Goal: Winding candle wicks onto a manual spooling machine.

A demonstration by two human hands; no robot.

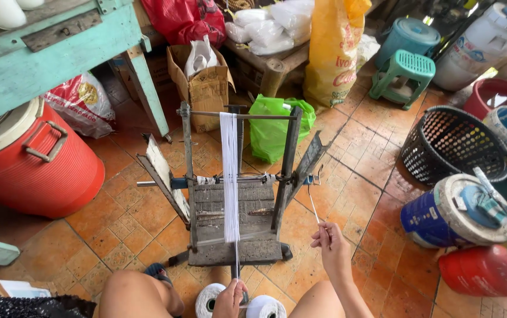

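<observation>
A small dark wooden winding frame (238, 194) stands on the tiled floor before my knees, with a band of white thread (229, 176) wound over its top and bottom bars. My right hand (330, 244) pinches the thin metal crank handle (313, 206) on the frame's right side. My left hand (230, 297) is low between my knees, pinching the thread where it runs down from the frame. Two white thread spools (265, 307) sit on the floor beside that hand.
A red cooler (35, 171) and a teal table leg (147, 88) stand to the left. Behind the frame are a green bag (271, 132) and a cardboard box (206, 88). A black basket (451, 144), a blue paint can (442, 215) and a red container (480, 271) crowd the right.
</observation>
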